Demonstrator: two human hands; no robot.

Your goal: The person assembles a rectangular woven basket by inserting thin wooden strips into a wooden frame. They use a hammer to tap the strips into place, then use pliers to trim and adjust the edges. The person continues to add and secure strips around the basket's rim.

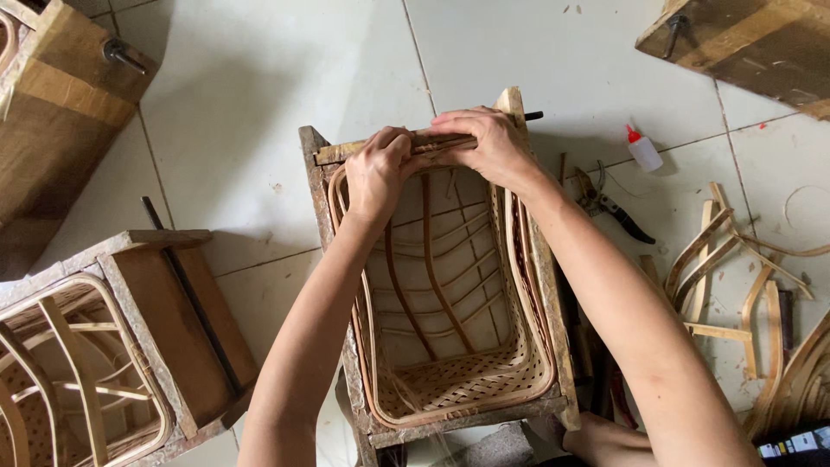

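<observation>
At the wooden mould's (322, 186) far edge, left hand (378, 173) and right hand (488, 143) clamp closed fingers on the bamboo rim strip (430, 141). It looks light, springy, likely splintery; best gripped near its bend.

Woven bamboo basket (450, 346), rectangular, sits inside a rough wooden mould frame (553, 285) on the tiled floor, opening toward the camera. Open-weave bottom visible at the near end; curved bamboo ribs run along the inner walls. Pale rim strip follows the frame's edge. A wooden bar (346, 152) lies across the far end, both hands pressed on it.
</observation>
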